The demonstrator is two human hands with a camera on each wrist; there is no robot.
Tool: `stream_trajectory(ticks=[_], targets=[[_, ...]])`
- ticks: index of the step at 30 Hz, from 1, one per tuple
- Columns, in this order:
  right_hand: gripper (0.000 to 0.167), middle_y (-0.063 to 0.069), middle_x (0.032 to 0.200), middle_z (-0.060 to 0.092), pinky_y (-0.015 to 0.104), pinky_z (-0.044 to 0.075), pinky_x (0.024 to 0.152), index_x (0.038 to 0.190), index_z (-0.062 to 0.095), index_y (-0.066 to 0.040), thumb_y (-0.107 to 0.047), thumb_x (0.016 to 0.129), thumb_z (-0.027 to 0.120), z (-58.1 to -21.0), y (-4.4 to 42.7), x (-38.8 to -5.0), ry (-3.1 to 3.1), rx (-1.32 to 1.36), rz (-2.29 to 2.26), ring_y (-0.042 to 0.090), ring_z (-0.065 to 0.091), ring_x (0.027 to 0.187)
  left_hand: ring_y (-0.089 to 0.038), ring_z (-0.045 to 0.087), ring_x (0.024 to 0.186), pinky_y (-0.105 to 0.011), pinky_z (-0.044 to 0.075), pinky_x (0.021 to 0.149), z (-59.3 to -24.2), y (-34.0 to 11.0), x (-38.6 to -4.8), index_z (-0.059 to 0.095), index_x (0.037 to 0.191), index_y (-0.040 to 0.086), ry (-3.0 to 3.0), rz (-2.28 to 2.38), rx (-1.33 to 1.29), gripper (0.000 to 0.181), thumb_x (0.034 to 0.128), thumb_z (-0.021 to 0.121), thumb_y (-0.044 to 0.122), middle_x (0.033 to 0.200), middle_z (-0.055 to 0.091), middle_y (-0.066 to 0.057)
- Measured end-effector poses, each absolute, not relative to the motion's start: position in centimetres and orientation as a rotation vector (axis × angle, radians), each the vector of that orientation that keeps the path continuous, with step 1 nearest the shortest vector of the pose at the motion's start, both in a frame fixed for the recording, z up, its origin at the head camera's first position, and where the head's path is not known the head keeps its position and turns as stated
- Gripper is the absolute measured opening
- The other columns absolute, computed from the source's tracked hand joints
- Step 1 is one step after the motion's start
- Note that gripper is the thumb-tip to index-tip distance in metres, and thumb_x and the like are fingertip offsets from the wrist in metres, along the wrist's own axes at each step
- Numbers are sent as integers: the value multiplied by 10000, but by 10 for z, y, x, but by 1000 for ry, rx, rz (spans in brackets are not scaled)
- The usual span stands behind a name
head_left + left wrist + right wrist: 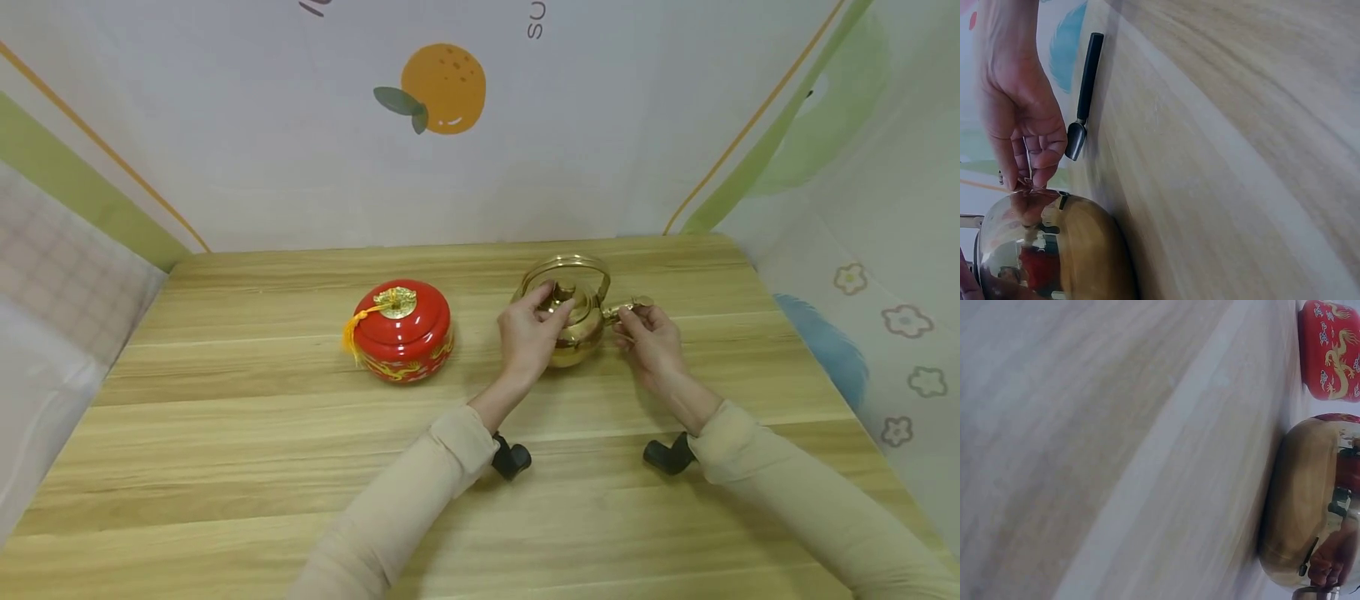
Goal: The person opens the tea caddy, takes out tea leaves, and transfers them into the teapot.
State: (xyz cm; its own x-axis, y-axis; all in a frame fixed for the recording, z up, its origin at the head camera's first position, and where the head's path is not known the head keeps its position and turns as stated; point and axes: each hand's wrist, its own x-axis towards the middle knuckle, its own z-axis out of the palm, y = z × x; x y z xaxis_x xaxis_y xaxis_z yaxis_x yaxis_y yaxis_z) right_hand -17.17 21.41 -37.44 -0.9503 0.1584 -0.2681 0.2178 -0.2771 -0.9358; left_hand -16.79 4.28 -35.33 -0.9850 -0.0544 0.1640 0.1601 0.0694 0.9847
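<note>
A shiny brass kettle [573, 354] with an arched handle [572, 261] stands on the table, right of centre. My left hand [527, 329] is at its lid, thumb and fingers about the lid knob [564, 291]. On the kettle's right side, my right hand [651, 342] pinches the spout [621, 311] between thumb and fingers. The left wrist view shows the right hand [1022, 112] meeting the kettle's side [1085, 250]. To the kettle's left sits a lidded red jar [405, 333] with a gold medallion and yellow tassel; neither hand touches it.
A small scoop-like thing [1088, 81], with a black handle and cupped end, shows beside the right hand in the left wrist view. The wooden table [225, 433] backs onto a hanging printed cloth [300, 167]. Black wrist cameras sit at both cuffs.
</note>
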Motion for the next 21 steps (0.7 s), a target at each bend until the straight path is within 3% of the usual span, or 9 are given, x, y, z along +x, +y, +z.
stream_trajectory(ticks=[6, 10, 16, 21], targets=[[89, -76, 819, 570, 148, 503, 635, 961, 486, -111, -148, 937, 563, -374, 214, -172, 1892, 476, -2425, 28, 586, 734, -316, 687, 630, -424, 557, 521, -351, 45, -173, 574, 1260, -1, -2203, -2008, -105, 432, 861, 682, 125, 805, 714, -170], [86, -74, 827, 571, 155, 508, 640, 958, 492, -108, -150, 936, 564, -375, 215, -172, 1905, 466, -2425, 34, 587, 740, -250, 697, 628, -294, 528, 437, -348, 46, -176, 587, 1239, -8, -2244, -1948, -107, 401, 862, 674, 96, 954, 713, -155], [106, -63, 830, 574, 161, 508, 630, 962, 502, -100, -161, 927, 581, -377, 215, -172, 1912, 463, -2425, 46, 590, 743, -124, 674, 554, -177, 397, 340, -345, 47, -178, 629, 1198, 20, -2320, -1812, -124, 340, 872, 662, 110, 762, 722, -113], [121, -61, 831, 580, 162, 512, 630, 961, 502, -97, -171, 922, 590, -377, 216, -172, 1902, 459, -2428, 45, 593, 739, -108, 669, 549, -174, 394, 346, -344, 47, -179, 652, 1177, 59, -2335, -1767, -120, 309, 874, 661, 117, 809, 729, -89]])
